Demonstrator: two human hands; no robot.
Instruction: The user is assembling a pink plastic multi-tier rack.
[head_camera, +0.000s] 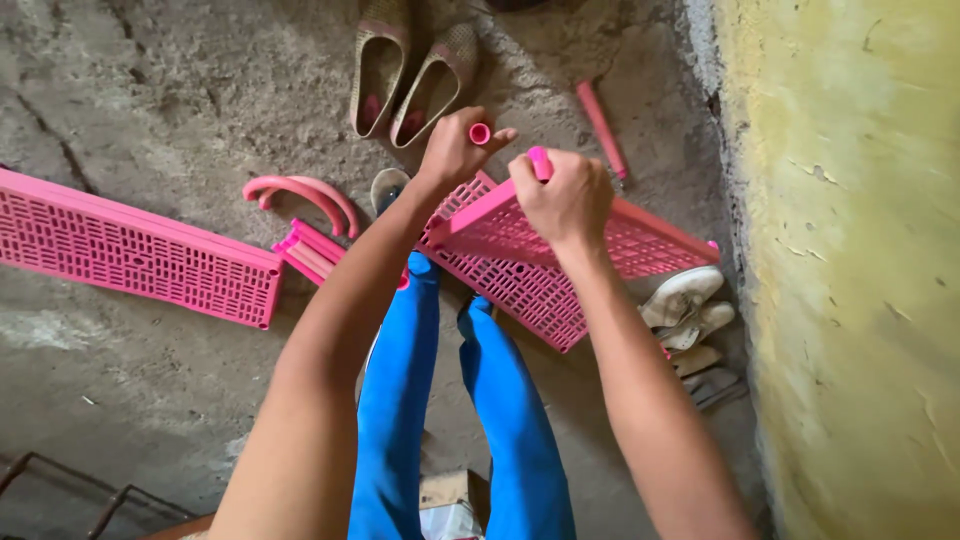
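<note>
My left hand (455, 148) grips a short pink tube (480, 133) whose open end faces up. My right hand (565, 198) is closed around another pink tube (539, 160) and presses on a pink slatted plastic panel (640, 240) tilted above a second pink panel (520, 290). Both hands are side by side over the upper panel's near corner. My legs in blue trousers (400, 380) stand below.
A long pink slatted panel (140, 255) lies on the concrete floor at left. Curved pink pieces (305, 192) and pink bars (310, 252) lie near it. A pink rod (602, 128), woven slippers (410, 75), pale shoes (690, 310) and a yellow wall (860, 270) surround me.
</note>
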